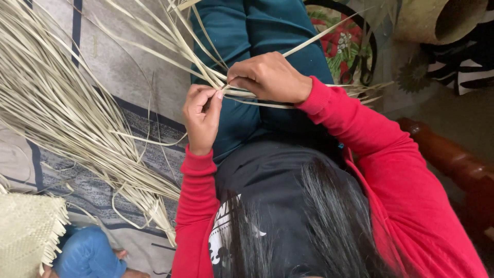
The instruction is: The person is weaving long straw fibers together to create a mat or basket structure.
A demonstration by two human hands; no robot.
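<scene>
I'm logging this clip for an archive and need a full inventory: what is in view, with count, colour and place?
Strips: many, pale straw, fanned across the left, ends meeting at the hands.
Mat: one, grey with dark stripes, underneath at left.
Woven piece: one, pale, fringed, bottom left.
Basket: one, tan, top right.
Wooden rail: one, reddish brown, right.
Floral cloth: one, red and green, top centre.
Left hand: pinching strips.
Right hand: gripping strips.
</scene>
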